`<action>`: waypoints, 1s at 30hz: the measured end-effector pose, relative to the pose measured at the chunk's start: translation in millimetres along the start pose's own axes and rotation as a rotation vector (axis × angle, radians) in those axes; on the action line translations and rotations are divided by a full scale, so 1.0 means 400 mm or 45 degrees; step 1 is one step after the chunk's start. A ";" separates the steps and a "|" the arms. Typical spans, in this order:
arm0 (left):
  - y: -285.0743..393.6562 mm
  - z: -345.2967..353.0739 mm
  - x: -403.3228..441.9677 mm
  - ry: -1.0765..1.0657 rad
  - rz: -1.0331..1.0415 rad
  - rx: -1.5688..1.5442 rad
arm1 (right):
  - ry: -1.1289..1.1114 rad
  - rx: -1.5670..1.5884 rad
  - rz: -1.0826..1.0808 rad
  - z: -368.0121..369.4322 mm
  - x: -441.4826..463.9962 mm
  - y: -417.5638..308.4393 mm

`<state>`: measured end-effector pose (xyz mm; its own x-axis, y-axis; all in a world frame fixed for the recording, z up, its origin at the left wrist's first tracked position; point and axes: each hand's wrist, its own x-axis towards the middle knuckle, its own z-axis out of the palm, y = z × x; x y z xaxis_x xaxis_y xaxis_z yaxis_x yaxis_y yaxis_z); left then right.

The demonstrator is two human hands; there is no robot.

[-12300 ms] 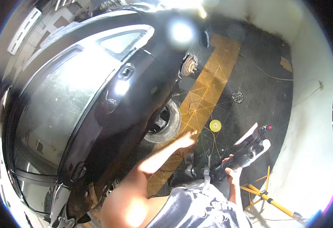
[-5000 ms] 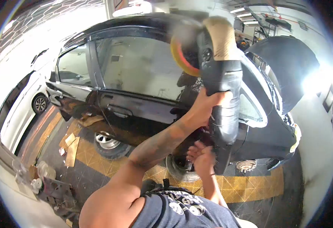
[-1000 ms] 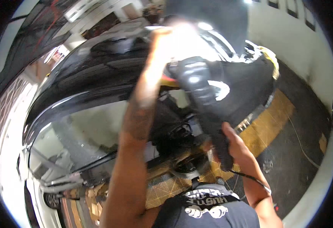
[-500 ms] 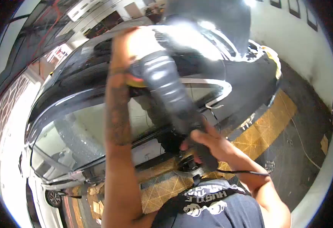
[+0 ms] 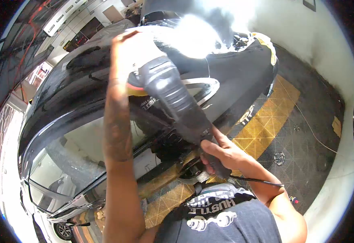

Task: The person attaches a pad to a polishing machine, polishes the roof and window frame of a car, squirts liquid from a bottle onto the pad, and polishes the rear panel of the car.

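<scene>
A black power polisher (image 5: 173, 97) spans the middle of the view, tilted, its red and yellow pad (image 5: 137, 90) against the upper side of a glossy black car (image 5: 80, 73), by the roof edge above the rear side glass. My left hand (image 5: 134, 48) grips the head of the tool, washed out by glare. Around the rear of the handle my right hand (image 5: 221, 152) is wrapped, with the thumb on top. A black cord (image 5: 256, 181) leaves the handle end and passes across my right forearm. White tape (image 5: 214, 86) borders the small rear side window.
Below the car, yellow and black floor tiles (image 5: 262, 131) carry a loose wheel (image 5: 191, 172). A thin hose (image 5: 312, 129) runs over the dark floor at right. A bottle with a red top (image 5: 294, 200) stands near my right elbow. A white wall (image 5: 326, 48) rises at right.
Compared with one second ago, both hands and the polisher have moved left along the car's upper side. The view has shifted slightly. Earlier, the polisher was held away from the car, lower down.
</scene>
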<state>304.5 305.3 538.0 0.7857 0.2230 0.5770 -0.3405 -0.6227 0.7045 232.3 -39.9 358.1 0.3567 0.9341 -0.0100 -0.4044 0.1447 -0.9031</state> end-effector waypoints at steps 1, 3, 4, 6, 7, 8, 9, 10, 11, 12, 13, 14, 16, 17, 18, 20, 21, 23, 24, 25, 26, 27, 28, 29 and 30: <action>0.001 0.062 0.002 -0.036 0.068 -0.110 | 0.043 0.043 -0.021 -0.024 -0.009 0.007; -0.040 0.170 0.028 -0.023 0.140 -0.069 | 0.124 0.109 -0.060 -0.072 -0.027 0.023; -0.071 0.215 0.049 -0.152 0.147 0.011 | 0.188 0.125 0.013 -0.094 -0.035 0.027; -0.175 0.338 0.116 -0.245 -0.004 -0.041 | 0.283 0.219 -0.041 -0.128 -0.047 0.058; -0.202 0.407 0.136 -0.203 -0.158 -0.175 | 0.309 0.210 -0.097 -0.153 -0.042 0.095; -0.179 0.428 0.122 -0.364 -0.076 -0.129 | 0.301 0.212 -0.101 -0.165 -0.044 0.116; -0.142 0.437 0.098 -0.523 0.000 -0.078 | 0.351 0.282 -0.088 -0.167 -0.048 0.138; -0.156 0.460 0.096 -0.515 -0.006 -0.064 | 0.397 0.352 -0.071 -0.169 -0.050 0.161; -0.167 0.483 0.096 -0.510 0.001 -0.114 | 0.362 0.370 -0.073 -0.174 -0.046 0.188; -0.154 0.482 0.092 -0.509 0.010 -0.164 | 0.343 0.374 -0.074 -0.162 -0.033 0.199; -0.175 0.465 0.091 -0.454 0.041 -0.060 | 0.326 0.338 -0.143 -0.142 -0.020 0.209; -0.216 0.444 0.098 -0.458 0.034 -0.049 | 0.316 0.306 -0.211 -0.121 -0.011 0.226; -0.411 0.403 0.151 -0.132 0.204 0.615 | 0.198 0.378 -0.222 -0.093 0.023 0.269; -0.325 0.344 0.127 -0.118 0.219 0.510 | 0.181 0.329 -0.236 -0.071 0.043 0.274; -0.198 0.248 0.069 -0.146 0.246 0.323 | 0.168 0.282 -0.250 -0.049 0.064 0.278; -0.043 0.126 0.000 -0.128 0.245 0.166 | 0.104 0.215 -0.280 -0.002 0.098 0.264; -0.026 0.090 -0.016 -0.094 0.144 0.135 | 0.023 0.130 -0.298 0.012 0.110 0.256; 0.010 0.056 -0.050 -0.065 0.041 0.100 | 0.009 0.032 -0.325 0.024 0.118 0.239; 0.028 0.061 -0.066 -0.101 0.115 0.135 | -0.011 -0.074 -0.347 0.025 0.117 0.236; 0.034 0.071 -0.073 -0.136 0.189 0.167 | 0.005 -0.101 -0.371 0.004 0.125 0.281; 0.021 0.098 -0.076 -0.138 0.186 0.162 | 0.009 -0.102 -0.367 -0.021 0.123 0.322; 0.000 0.146 -0.076 -0.120 0.258 0.260 | 0.047 0.009 -0.337 -0.051 0.118 0.359; -0.014 0.200 -0.076 -0.100 0.329 0.362 | 0.082 0.119 -0.305 -0.079 0.112 0.385; -0.007 0.260 -0.079 -0.081 0.297 0.490 | 0.195 0.156 -0.316 -0.102 0.107 0.400; -0.027 0.328 -0.077 -0.041 0.210 0.464 | 0.191 0.196 -0.331 -0.139 0.102 0.431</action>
<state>351.5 206.8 458.4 0.7535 0.0779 0.6528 -0.2623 -0.8748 0.4072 224.1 4.9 178.0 0.5798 0.8028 0.1389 -0.4021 0.4302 -0.8082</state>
